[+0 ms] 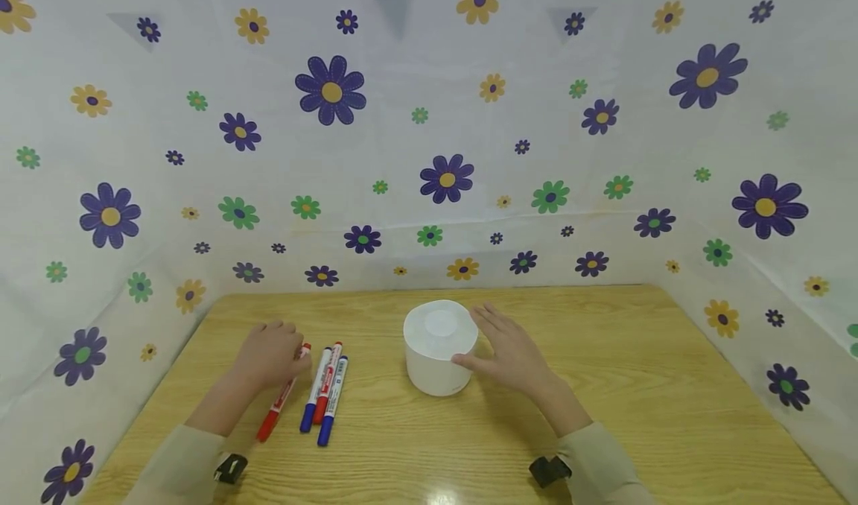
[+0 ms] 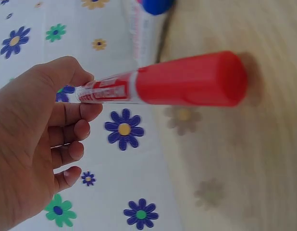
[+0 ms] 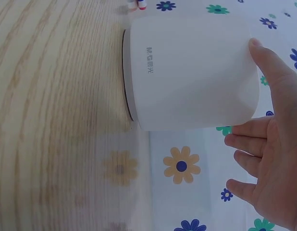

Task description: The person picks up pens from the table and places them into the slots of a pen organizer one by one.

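Note:
Between thumb and index finger, my left hand [image 1: 269,352] pinches a red-capped marker [image 1: 273,419] by its far part. Its red cap [image 2: 191,79] points toward the near side, low over the table, and the other fingers curl loosely beneath. My right hand [image 1: 512,352] is at the right side of a white rounded container [image 1: 439,375], thumb and fingers spread, the thumb tip right at its upper edge. The container stands upright; small grey lettering [image 3: 149,60] marks its side, and a paler circle [image 1: 440,323] shows on its top.
Just right of my left hand, a red marker [image 1: 323,401] and two blue-capped markers [image 1: 307,417] lie close together on the wooden table [image 1: 603,386]. Flower-printed white cloth [image 1: 402,140] rises behind the table and along both sides.

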{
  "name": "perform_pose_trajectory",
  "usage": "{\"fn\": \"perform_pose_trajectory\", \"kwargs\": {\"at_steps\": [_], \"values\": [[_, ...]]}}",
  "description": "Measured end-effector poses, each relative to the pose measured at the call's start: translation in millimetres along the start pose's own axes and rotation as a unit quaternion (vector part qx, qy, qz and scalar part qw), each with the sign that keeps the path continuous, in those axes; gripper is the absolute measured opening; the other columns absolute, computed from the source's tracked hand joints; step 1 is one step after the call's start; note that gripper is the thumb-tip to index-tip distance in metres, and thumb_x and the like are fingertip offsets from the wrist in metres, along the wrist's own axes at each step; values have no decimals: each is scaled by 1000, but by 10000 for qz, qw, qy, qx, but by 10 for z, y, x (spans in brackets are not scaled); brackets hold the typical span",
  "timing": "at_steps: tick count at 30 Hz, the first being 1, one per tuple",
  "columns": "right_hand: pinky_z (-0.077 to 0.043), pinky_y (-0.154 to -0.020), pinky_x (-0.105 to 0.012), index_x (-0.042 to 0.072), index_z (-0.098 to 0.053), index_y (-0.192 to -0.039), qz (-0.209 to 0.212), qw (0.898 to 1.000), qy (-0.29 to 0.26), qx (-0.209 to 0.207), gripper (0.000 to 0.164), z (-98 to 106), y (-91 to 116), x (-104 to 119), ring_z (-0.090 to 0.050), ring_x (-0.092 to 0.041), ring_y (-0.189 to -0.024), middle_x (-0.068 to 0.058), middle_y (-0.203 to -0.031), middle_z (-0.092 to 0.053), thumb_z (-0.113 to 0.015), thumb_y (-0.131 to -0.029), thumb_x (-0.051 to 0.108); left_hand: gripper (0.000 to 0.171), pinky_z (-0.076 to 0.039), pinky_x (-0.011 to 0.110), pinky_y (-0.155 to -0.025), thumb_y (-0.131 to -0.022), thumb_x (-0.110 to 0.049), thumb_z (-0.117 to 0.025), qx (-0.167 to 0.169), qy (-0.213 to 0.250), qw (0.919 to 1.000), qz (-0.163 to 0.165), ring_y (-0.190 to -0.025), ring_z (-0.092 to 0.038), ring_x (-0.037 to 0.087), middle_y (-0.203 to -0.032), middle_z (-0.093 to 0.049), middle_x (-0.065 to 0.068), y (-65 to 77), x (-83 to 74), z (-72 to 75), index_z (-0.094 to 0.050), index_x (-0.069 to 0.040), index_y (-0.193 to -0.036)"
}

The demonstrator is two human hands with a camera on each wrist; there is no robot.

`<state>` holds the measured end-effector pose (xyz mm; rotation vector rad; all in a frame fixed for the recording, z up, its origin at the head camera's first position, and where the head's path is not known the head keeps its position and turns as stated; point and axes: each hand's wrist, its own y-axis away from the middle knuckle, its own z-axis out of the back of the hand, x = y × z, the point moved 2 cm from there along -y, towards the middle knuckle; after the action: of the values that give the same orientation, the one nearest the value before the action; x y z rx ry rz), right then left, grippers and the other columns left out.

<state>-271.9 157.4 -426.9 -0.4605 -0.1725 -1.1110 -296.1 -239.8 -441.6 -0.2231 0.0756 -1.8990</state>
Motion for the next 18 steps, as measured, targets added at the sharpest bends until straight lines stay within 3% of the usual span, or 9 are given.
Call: {"fn": "perform_pose_trajectory", "kwargs": {"at_steps": [6, 10, 15, 18], "values": [[-27, -115, -56, 6, -37, -149, -14, 10000, -60, 11, 92, 2, -1, -3, -27, -34, -147, -12, -155, -37, -62, -82, 64, 25, -42, 54, -86, -84, -36, -63, -233, 217, 9993, 196, -79, -50, 25, -77, -54, 0, 8, -41, 242, -58, -15, -72], [-27, -116, -56, 7, -36, -150, -56, 10000, -66, 29, 93, -5, -2, -9, -26, -32, -148, -11, -156, -36, -62, -82, 65, 25, -44, 53, -84, -85, -36, -63, -594, 381, 9970, 327, -83, -55, 27, -82, -61, 3, 26, -46, 367, -60, -14, -74], [-27, -116, -56, 7, -35, -150, -46, 10000, -29, 28, 93, -14, -6, -18, -27, -33, -148, -11, -156, -36, -62, -82, 64, 22, -45, 46, -77, -85, -33, -65, -1449, 606, 9874, 203, -82, -56, 25, -82, -63, 2, 29, -109, 514, -61, -14, -75], [-27, -116, -56, 7, -35, -150, -51, 10000, -55, 33, 92, -15, -8, -23, -27, -33, -148, -11, -156, -36, -62, -82, 64, 20, -43, 39, -71, -82, -31, -68, -2263, 681, 9715, -181, -77, -51, 22, -78, -59, 0, -3, -180, 593, -61, -14, -75]]}}
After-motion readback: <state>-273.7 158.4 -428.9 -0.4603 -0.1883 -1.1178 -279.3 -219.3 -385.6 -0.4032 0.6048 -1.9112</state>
